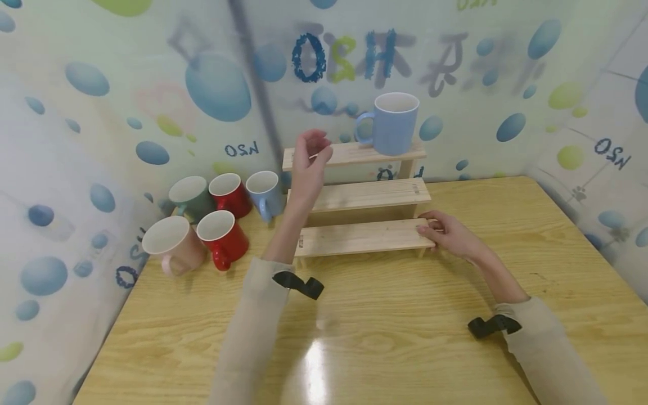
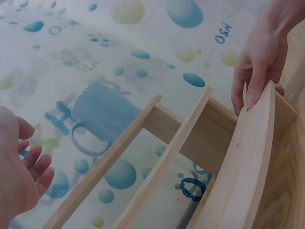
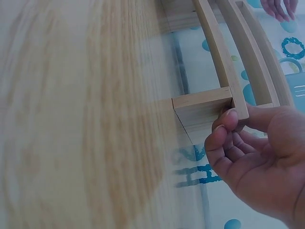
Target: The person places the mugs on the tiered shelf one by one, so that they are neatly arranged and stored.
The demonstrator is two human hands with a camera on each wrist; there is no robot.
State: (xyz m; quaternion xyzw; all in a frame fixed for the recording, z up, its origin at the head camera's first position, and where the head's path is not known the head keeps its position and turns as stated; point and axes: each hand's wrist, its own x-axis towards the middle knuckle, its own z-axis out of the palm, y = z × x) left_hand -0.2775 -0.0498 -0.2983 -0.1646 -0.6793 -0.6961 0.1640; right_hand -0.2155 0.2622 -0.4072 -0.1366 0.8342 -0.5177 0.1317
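A three-tier wooden shelf rack (image 1: 364, 239) stands on the table. On its top tier, toward the right end, sits a light blue mug (image 1: 397, 125) with its handle to the left. My left hand (image 1: 310, 169) is raised by the left end of the top tier, fingers loosely bent around nothing; the left wrist view shows that hand (image 2: 21, 167) apart from the mug (image 2: 102, 114). At the right end of the lowest tier, my right hand (image 1: 450, 233) pinches the board between thumb and fingers. The right wrist view has this hand (image 3: 257, 157) at the board's corner.
Left of the rack stand several mugs: a green mug (image 1: 192, 198), a red mug (image 1: 230, 194), a smaller-looking blue mug (image 1: 266, 194), a pink mug (image 1: 174, 244) and another red mug (image 1: 223, 239). A patterned sheet (image 1: 217, 90) hangs behind the wooden table (image 1: 385, 337).
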